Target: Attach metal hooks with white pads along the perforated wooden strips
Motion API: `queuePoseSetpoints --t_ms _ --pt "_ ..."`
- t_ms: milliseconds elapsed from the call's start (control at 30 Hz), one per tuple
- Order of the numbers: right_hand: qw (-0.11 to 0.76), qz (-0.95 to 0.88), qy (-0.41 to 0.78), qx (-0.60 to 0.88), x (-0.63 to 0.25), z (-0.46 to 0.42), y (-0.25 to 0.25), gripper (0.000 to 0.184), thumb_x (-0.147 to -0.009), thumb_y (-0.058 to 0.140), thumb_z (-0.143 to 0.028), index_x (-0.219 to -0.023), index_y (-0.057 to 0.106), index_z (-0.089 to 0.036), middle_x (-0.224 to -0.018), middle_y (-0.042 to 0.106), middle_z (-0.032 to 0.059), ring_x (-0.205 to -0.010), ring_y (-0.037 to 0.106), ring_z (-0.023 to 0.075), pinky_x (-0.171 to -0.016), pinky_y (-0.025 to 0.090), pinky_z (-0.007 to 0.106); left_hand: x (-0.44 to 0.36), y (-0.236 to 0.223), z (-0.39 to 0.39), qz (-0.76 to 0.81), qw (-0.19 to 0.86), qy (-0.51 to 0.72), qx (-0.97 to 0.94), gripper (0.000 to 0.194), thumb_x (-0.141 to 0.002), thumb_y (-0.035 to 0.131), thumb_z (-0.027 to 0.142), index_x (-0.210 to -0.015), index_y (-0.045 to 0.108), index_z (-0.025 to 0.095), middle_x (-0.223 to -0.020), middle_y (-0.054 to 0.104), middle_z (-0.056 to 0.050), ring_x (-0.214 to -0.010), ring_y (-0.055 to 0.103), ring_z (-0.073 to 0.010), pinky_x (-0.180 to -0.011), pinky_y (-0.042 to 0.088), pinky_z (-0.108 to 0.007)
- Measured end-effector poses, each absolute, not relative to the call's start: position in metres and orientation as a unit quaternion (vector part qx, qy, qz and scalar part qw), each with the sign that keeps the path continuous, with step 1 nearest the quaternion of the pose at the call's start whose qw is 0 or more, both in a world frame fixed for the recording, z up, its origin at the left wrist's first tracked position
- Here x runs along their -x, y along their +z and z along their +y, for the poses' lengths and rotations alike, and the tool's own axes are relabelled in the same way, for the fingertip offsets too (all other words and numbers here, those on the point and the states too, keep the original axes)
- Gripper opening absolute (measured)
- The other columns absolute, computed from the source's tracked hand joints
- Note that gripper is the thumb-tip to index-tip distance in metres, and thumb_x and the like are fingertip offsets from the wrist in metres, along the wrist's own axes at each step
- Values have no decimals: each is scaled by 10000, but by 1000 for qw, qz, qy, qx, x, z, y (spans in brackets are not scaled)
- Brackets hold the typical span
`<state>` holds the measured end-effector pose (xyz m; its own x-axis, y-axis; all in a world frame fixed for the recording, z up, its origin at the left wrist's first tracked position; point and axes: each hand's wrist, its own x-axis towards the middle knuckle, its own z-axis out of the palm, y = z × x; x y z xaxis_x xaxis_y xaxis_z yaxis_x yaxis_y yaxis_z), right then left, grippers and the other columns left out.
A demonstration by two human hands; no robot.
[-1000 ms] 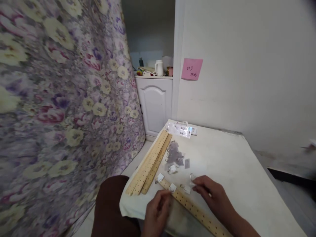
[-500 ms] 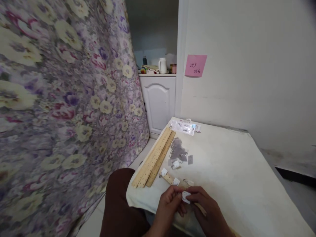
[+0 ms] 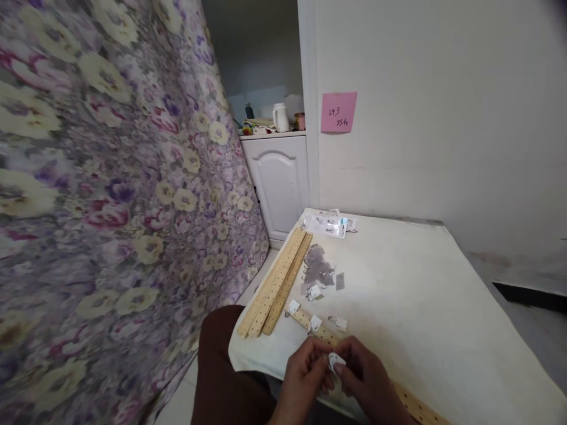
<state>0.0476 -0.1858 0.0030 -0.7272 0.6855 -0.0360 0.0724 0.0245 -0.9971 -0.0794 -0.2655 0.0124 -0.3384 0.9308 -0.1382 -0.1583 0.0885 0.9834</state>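
Observation:
My left hand (image 3: 308, 367) and my right hand (image 3: 365, 375) meet near the table's front edge, fingers closed. Pinched between them is a small white-backed metal hook (image 3: 337, 360); my right thumb presses on its white plate, and my left fingertips are at its metal end. Beneath the hands runs a perforated wooden strip (image 3: 325, 336), partly covered by them. Two similar white-backed hooks, a first one (image 3: 293, 306) and a second (image 3: 315, 323), sit along its far part. Another white-backed hook (image 3: 339, 323) lies on the cloth just beyond the strip.
Several perforated wooden strips (image 3: 277, 289) lie along the table's left edge. Beside them is a pile of grey packets (image 3: 318, 265) with metal hooks, plus a white-backed hook (image 3: 314, 291). Clear packaging (image 3: 324, 224) lies at the back. A floral curtain (image 3: 146, 206) hangs at the left.
The view has shifted slightly to the right. My hands stay together on the small hook, whose white plate has turned a little. More of the perforated strip shows beyond and right of my hands.

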Motion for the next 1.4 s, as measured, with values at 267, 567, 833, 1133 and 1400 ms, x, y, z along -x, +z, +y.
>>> queuePoseSetpoints --t_ms 267,567,833,1133,1400 --pt "249 -717 575 306 -48 -193 -10 115 -802 562 -300 -780 515 -197 -625 508 -44 -573 476 118 -547 362 229 82 8 -267 587 496 586 -256 374 -663 729 483 -774 561 168 -483 553 65 -404 470 -77 -435 340 -186" --pt "271 -696 577 329 -46 -201 -21 112 -798 551 -305 -793 518 -198 -664 498 -43 -594 455 120 -574 371 234 81 15 -264 602 478 558 -312 302 -671 709 438 -719 596 162 -523 540 59 -431 441 -71 -452 338 -199" --pt "276 -652 616 345 -45 -204 -6 127 -774 564 -282 -744 462 -214 -581 443 -78 -497 431 97 -479 353 220 85 15 -264 589 473 561 -338 323 -753 646 468 -848 589 164 -529 518 75 -436 440 -79 -452 349 -204" --pt "296 -674 560 381 -38 -196 4 211 -763 567 -303 -942 568 -191 -697 616 -7 -544 574 146 -523 453 264 84 3 -278 565 520 538 -347 405 -774 571 569 -861 548 175 -628 601 39 -436 522 -90 -435 349 -203" --pt "286 -742 478 373 -44 -198 5 154 -809 538 -296 -849 649 -198 -806 674 45 -760 624 202 -694 468 298 76 -9 -276 554 538 537 -340 409 -730 622 583 -741 493 195 -550 568 57 -396 463 -77 -417 335 -200"
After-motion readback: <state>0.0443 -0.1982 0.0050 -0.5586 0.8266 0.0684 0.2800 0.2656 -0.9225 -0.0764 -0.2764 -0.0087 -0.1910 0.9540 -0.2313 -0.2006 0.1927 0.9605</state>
